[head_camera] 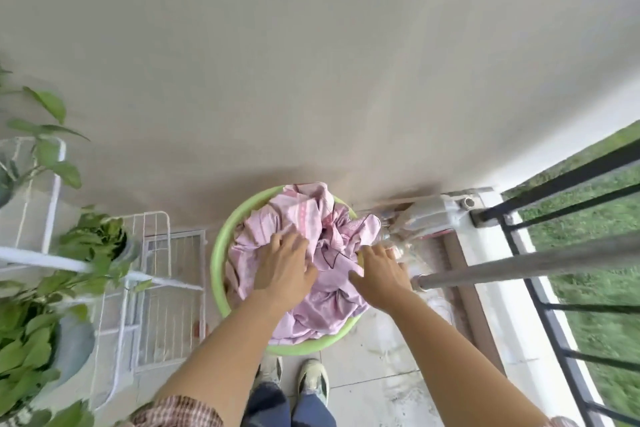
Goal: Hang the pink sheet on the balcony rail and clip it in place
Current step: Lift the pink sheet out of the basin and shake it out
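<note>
- Lower left of the frame: potted plants and a white wire rack, out of the working path.
- Centre: the pink sheet lies bunched in a green basin, not yet lifted.
- Left hand lies flat on the cloth with fingers spread, probably gathering it.
- Right hand also spread, thumb out, at the basin's right edge.
- Right edge: the balcony rail waits close by; no clips visible.

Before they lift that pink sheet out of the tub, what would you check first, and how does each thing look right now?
1. Both hands on the sheet: ok; left hand and right hand rest on it.
2. Firm grasp by the fingers: cannot tell.
3. Sheet free to lift: ok; nothing lies on it in the green tub.
4. Rail bare: ok where visible.
5. Clips at hand: cannot tell; none seen.
6. Metal pole beside the right hand: not ok; may snag.
</note>
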